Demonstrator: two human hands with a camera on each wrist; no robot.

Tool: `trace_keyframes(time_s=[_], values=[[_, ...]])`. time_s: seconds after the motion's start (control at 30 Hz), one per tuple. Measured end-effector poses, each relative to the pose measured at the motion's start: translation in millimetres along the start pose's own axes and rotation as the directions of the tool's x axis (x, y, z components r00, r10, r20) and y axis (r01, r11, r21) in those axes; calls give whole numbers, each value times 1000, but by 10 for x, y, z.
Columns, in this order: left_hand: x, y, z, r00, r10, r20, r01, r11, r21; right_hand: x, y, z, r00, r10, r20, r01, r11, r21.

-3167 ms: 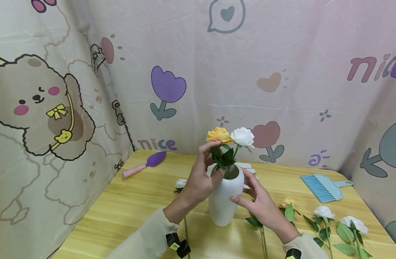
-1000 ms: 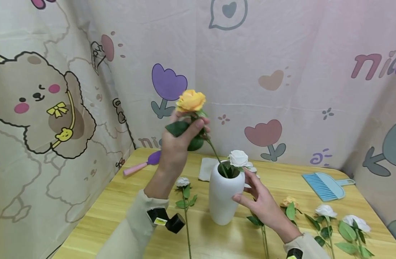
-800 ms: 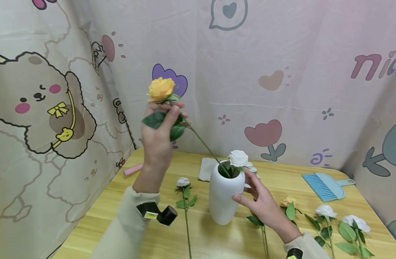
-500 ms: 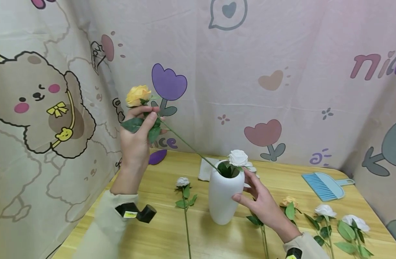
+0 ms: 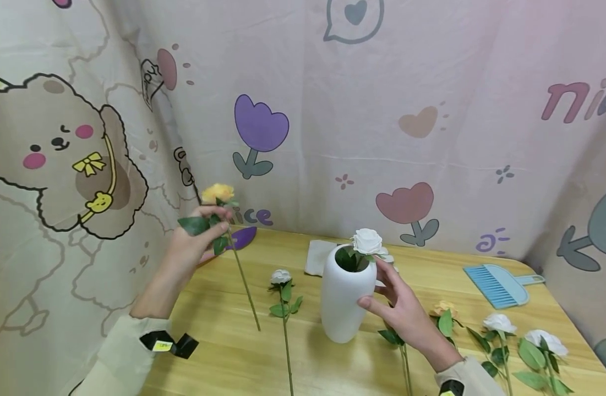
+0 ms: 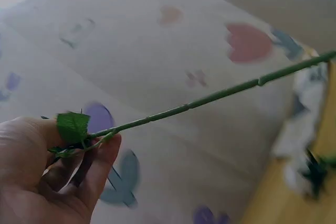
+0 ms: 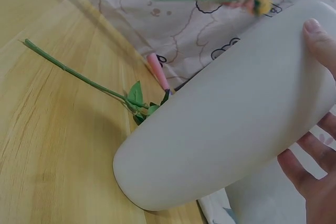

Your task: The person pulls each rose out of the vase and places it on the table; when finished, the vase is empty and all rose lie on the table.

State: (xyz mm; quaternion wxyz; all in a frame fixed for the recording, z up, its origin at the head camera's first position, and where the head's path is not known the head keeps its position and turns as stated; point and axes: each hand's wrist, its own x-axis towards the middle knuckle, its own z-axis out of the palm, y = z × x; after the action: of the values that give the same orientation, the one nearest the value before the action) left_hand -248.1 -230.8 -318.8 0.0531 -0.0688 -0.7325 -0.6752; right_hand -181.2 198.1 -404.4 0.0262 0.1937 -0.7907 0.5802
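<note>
In the head view my left hand (image 5: 196, 239) pinches a yellow rose (image 5: 217, 193) just below its bloom, its bare stem slanting down to the right above the table. The left wrist view shows the green stem (image 6: 220, 94) running out from between thumb and fingers. A white vase (image 5: 346, 302) stands upright on the table, and a white rose (image 5: 367, 242) leans from its mouth. My right hand (image 5: 404, 308) holds the vase's right side near the top, thumb in front and fingers behind, as the right wrist view of the vase (image 7: 226, 114) also shows.
A white rose (image 5: 281, 278) lies left of the vase. Several more roses, including a yellow one (image 5: 445, 309), lie at the right. A blue brush (image 5: 498, 285) rests at the back right, a purple shovel (image 5: 244, 237) at the back left, and a white cloth (image 5: 318, 257) behind the vase.
My left hand has drawn the yellow rose up out of the vase and carried it left, then lowered it. My right hand and the vase have stayed in place.
</note>
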Motion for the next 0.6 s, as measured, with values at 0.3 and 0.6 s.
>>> trace_keyframes(time_s=[0.3, 0.6], values=[[-89, -786, -267, 979, -23, 205, -45, 946, 322, 7, 14, 25, 1000, -2, 4, 2, 1000, 0], [-236, -1308, -206, 956, -129, 265, -22, 865, 501, -9, -5, 5, 1000, 16, -7, -16, 1000, -6]])
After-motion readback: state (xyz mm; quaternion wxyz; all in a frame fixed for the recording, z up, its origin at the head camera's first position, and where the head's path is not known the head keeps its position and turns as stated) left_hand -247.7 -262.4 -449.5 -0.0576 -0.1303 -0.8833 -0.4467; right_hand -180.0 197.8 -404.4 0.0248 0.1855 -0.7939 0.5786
